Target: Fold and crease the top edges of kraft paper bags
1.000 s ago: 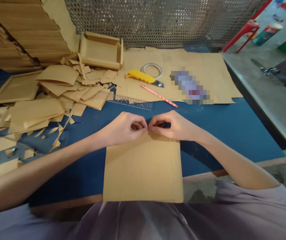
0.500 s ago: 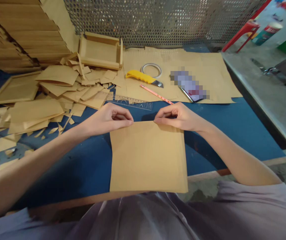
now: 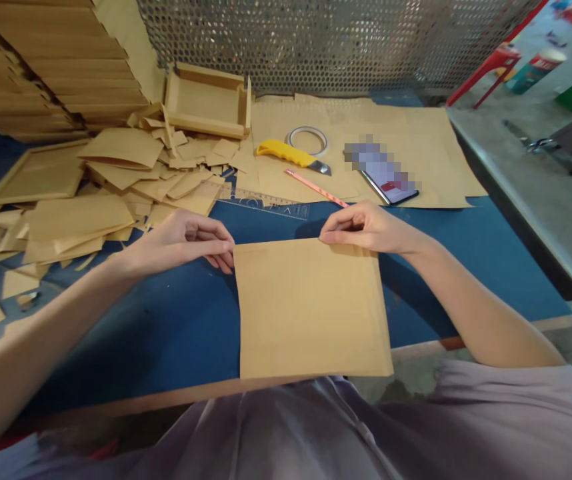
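A sheet of brown kraft paper [image 3: 311,307] hangs over the front edge of the blue table, with what look like layered edges along its right side. My right hand [image 3: 366,227] pinches its top edge, right of the middle, between thumb and fingers. At the top left corner, my left hand [image 3: 186,241] has thumb and forefinger closed on the paper, while its other fingers curl loosely below. Beyond the hands lie a clear ruler [image 3: 266,201], a pink pencil [image 3: 316,188] and a yellow utility knife [image 3: 286,153] with its blade showing.
Brown scraps [image 3: 71,220] cover the table's left side, below a tall cardboard stack [image 3: 66,60]. A shallow cardboard tray [image 3: 209,100] stands at the back, near a tape roll [image 3: 308,140]. A phone [image 3: 386,177] lies on flat brown sheets [image 3: 441,160]. Perforated metal panel [image 3: 286,43] closes the rear.
My left hand has slid left along the top edge to the corner. The paper has shifted slightly right in view, with my right hand still on its top edge.
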Demonstrator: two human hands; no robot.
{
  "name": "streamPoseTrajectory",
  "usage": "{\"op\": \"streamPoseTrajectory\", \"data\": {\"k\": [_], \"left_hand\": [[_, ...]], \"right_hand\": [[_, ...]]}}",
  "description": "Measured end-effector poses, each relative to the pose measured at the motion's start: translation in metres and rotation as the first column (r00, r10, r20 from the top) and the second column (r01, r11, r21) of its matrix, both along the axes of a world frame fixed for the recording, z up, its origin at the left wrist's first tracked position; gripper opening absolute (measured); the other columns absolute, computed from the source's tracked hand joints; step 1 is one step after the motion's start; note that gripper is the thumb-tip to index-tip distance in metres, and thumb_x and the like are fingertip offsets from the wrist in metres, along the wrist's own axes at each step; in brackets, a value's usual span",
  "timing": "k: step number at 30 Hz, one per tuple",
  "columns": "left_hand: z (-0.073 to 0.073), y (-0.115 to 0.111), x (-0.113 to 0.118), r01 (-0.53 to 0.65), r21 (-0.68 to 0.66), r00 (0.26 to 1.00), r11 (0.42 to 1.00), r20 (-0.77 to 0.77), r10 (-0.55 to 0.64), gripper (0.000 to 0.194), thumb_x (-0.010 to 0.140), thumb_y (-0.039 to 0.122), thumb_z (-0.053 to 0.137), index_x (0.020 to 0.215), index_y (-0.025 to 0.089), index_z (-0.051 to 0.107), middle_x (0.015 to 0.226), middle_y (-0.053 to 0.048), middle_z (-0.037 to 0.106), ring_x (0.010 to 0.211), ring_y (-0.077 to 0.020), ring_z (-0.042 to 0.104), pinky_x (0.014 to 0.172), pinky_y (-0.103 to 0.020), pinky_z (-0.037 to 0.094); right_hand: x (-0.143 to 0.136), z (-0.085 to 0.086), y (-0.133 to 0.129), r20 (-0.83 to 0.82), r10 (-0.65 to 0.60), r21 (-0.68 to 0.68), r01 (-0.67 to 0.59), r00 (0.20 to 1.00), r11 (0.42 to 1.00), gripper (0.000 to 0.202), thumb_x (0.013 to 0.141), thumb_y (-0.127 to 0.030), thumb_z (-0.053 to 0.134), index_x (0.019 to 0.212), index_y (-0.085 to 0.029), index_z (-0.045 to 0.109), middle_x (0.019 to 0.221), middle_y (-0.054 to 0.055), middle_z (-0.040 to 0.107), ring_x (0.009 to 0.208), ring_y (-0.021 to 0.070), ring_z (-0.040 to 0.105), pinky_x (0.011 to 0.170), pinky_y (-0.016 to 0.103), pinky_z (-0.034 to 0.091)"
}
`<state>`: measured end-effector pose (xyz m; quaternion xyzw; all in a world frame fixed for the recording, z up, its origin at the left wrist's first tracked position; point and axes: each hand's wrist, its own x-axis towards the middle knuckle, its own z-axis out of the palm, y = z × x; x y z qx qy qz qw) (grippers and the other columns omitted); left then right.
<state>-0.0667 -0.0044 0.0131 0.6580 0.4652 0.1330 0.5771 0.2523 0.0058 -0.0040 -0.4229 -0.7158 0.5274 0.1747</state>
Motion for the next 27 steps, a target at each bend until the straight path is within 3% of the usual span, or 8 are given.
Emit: {"op": "streamPoseTrajectory", "data": {"k": [3, 6, 9, 12, 14, 18, 27], "left_hand": [[-0.004, 0.003, -0.01, -0.086, 0.035, 0.996, 0.996, 0.013, 0.085, 0.024, 0.075, 0.042, 0.073, 0.077, 0.018, 0.071, 0.074, -0.007, 0.076, 0.068, -0.0237, 0.074, 0.065, -0.028, 0.062], [-0.003, 0.003, -0.011, -0.15, 0.186, 0.989, 0.971, 0.026, 0.148, 0.025, 0.08, 0.044, 0.069, 0.082, 0.019, 0.07, 0.081, -0.006, 0.077, 0.075, -0.0228, 0.074, 0.07, -0.026, 0.061], [0.002, -0.001, 0.005, -0.107, 0.345, 0.994, 0.933, 0.006, 0.112, 0.025, 0.086, 0.042, 0.063, 0.093, 0.018, 0.07, 0.092, -0.007, 0.076, 0.087, -0.0214, 0.073, 0.076, -0.025, 0.059], [0.006, -0.007, 0.032, 0.031, 0.426, 0.997, 0.904, -0.079, 0.002, 0.024, 0.087, 0.038, 0.062, 0.097, 0.018, 0.07, 0.095, -0.005, 0.076, 0.09, -0.019, 0.071, 0.077, -0.025, 0.056], [0.005, -0.009, 0.051, 0.131, 0.403, 0.99, 0.906, -0.103, -0.097, 0.022, 0.087, 0.034, 0.06, 0.097, 0.017, 0.071, 0.09, -0.003, 0.075, 0.084, -0.017, 0.071, 0.073, -0.023, 0.055], [-0.001, -0.008, 0.073, 0.173, 0.341, 0.984, 0.924, -0.094, -0.149, 0.021, 0.085, 0.031, 0.059, 0.081, 0.014, 0.071, 0.071, -0.002, 0.073, 0.067, -0.014, 0.066, 0.058, -0.019, 0.048], [-0.005, 0.006, 0.052, 0.115, 0.246, 0.993, 0.962, 0.006, -0.12, 0.023, 0.082, 0.035, 0.064, 0.076, 0.014, 0.07, 0.07, -0.001, 0.071, 0.061, -0.0111, 0.063, 0.054, -0.017, 0.047]], "right_hand": [[0.004, -0.003, 0.002, 0.007, -0.014, 0.011, 0.014, 1.0, 1.0, 0.029, 0.078, -0.044, 0.071, 0.079, -0.015, 0.073, 0.072, 0.005, 0.069, 0.062, 0.0126, 0.056, 0.056, 0.025, 0.04], [0.004, -0.002, 0.002, 0.011, -0.01, 0.02, 0.01, 1.0, 1.0, 0.03, 0.079, -0.044, 0.07, 0.079, -0.015, 0.073, 0.072, 0.005, 0.069, 0.062, 0.0122, 0.056, 0.055, 0.025, 0.04], [0.0, 0.001, -0.001, 0.025, 0.017, 0.03, -0.017, 1.0, 0.999, 0.027, 0.08, -0.042, 0.069, 0.081, -0.015, 0.074, 0.076, 0.005, 0.071, 0.065, 0.0132, 0.059, 0.057, 0.025, 0.042], [-0.007, 0.003, -0.006, 0.028, 0.035, 0.058, -0.037, 0.999, 0.998, 0.024, 0.081, -0.039, 0.067, 0.082, -0.016, 0.074, 0.08, 0.006, 0.073, 0.07, 0.0152, 0.062, 0.062, 0.027, 0.046], [-0.011, 0.003, -0.008, 0.015, 0.043, 0.08, -0.044, 0.999, 0.996, 0.023, 0.081, -0.038, 0.067, 0.082, -0.016, 0.074, 0.081, 0.006, 0.073, 0.072, 0.0158, 0.063, 0.064, 0.027, 0.047], [-0.014, 0.001, -0.01, 0.002, 0.047, 0.067, -0.047, 0.999, 0.997, 0.021, 0.081, -0.035, 0.066, 0.08, -0.016, 0.074, 0.076, 0.005, 0.072, 0.069, 0.0154, 0.062, 0.062, 0.027, 0.046], [0.012, 0.004, 0.004, 0.035, 0.029, 0.067, -0.032, 0.999, 0.997, 0.023, 0.08, -0.038, 0.068, 0.077, -0.015, 0.073, 0.074, 0.005, 0.068, 0.067, 0.0137, 0.057, 0.062, 0.028, 0.043]]}}
